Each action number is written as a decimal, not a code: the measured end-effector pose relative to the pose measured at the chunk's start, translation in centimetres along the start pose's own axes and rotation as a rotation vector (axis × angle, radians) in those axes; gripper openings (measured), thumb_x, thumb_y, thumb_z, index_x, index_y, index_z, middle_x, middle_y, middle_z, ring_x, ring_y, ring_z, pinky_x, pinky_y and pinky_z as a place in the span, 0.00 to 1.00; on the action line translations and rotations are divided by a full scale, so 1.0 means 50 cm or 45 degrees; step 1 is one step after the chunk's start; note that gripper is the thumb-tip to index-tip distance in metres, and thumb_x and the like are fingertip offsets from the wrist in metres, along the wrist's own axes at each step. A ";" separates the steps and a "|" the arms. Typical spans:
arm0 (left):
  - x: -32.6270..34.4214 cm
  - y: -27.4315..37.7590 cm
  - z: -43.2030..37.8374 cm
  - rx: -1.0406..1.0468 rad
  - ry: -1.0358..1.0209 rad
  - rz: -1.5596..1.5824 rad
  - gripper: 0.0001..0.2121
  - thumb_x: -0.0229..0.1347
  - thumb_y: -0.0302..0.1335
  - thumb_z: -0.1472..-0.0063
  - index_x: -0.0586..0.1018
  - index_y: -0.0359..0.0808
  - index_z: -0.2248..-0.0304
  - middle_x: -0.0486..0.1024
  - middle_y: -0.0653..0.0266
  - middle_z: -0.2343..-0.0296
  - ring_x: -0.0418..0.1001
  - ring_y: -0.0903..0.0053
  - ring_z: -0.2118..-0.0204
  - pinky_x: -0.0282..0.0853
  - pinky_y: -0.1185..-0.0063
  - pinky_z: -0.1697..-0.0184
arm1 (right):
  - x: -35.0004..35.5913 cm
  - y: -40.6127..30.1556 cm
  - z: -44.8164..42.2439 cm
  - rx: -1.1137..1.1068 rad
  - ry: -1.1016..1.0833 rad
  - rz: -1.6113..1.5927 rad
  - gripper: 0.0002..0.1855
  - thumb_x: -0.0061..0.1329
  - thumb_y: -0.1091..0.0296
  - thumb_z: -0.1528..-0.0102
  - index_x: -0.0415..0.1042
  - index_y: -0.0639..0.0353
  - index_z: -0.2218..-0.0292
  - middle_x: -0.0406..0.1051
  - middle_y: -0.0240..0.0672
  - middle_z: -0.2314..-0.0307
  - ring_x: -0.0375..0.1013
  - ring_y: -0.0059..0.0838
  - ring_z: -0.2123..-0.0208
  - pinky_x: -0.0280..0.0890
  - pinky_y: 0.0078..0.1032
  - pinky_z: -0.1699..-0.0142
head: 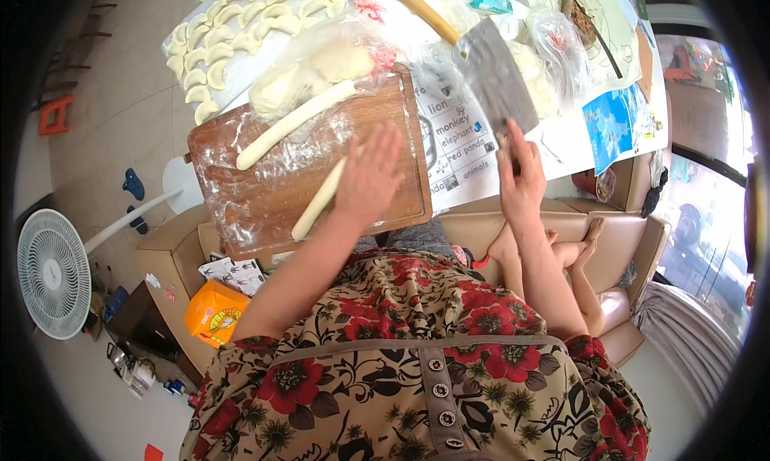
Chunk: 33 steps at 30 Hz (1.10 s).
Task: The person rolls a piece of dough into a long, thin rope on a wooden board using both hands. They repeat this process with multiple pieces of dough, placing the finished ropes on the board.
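My left hand (pixel 372 175), slightly blurred, lies flat with fingers extended over the upper end of a short dough rope (pixel 319 205). That rope rests on a floured wooden cutting board (pixel 385 205). Farther up the board lies a longer dough rope (pixel 295 124), beside a clear plastic bag holding lumps of dough (pixel 337 61). Thumb and fingers of my right hand (pixel 522 175) pinch the near corner of a cleaver's steel blade (pixel 496 76). Its wooden handle (pixel 421 7) points away to the upper left.
Rows of shaped dumplings (pixel 240 25) cover a white tray at the far left. A plastic bag (pixel 559 52) and a mat with filling (pixel 580 25) are at the right. Printed paper (pixel 460 130) lies beside the board. Another person's bare legs (pixel 571 256) rest on the sofa (pixel 463 226).
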State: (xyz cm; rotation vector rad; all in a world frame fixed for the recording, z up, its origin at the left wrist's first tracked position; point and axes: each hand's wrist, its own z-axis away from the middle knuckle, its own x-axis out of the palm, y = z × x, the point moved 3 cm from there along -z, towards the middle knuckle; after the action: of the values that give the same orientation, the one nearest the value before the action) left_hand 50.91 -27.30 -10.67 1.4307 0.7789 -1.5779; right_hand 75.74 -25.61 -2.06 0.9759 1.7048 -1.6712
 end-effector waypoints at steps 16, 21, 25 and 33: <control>-0.027 -0.092 0.006 -0.789 0.442 1.217 0.13 0.59 0.26 0.39 0.74 0.35 0.56 0.76 0.60 0.60 0.75 0.69 0.59 0.70 0.72 0.55 | 0.202 -0.027 -0.297 -0.159 0.085 0.074 0.29 0.54 0.68 0.46 0.68 0.43 0.43 0.72 0.35 0.65 0.71 0.39 0.60 0.66 0.37 0.54; -0.111 -0.139 0.049 -0.916 0.613 2.324 0.13 0.50 0.26 0.32 0.70 0.33 0.50 0.77 0.58 0.58 0.75 0.79 0.60 0.72 0.79 0.55 | 0.250 -0.019 -0.308 -0.145 0.084 0.167 0.29 0.54 0.67 0.46 0.67 0.48 0.42 0.72 0.39 0.63 0.71 0.41 0.58 0.65 0.39 0.52; -0.213 -0.167 0.072 -0.732 0.807 2.527 0.16 0.46 0.29 0.29 0.66 0.32 0.46 0.74 0.54 0.53 0.75 0.73 0.54 0.71 0.74 0.48 | 0.202 -0.075 -0.287 -0.026 0.239 0.013 0.27 0.54 0.64 0.45 0.67 0.61 0.45 0.73 0.42 0.61 0.72 0.43 0.59 0.66 0.37 0.51; -0.390 -0.096 0.026 -0.292 1.014 2.114 0.31 0.41 0.44 0.29 0.52 0.31 0.37 0.51 0.50 0.36 0.50 0.66 0.33 0.47 0.69 0.32 | 0.105 -0.534 -0.179 -0.125 -0.599 -1.452 0.38 0.26 0.40 0.32 0.51 0.62 0.34 0.59 0.45 0.39 0.62 0.36 0.39 0.53 0.33 0.34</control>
State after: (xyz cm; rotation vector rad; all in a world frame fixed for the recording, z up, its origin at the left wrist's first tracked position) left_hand 45.84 -22.82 8.28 1.6786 -0.0344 0.3444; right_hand 52.02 -15.08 10.04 -0.5886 2.0682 -2.1511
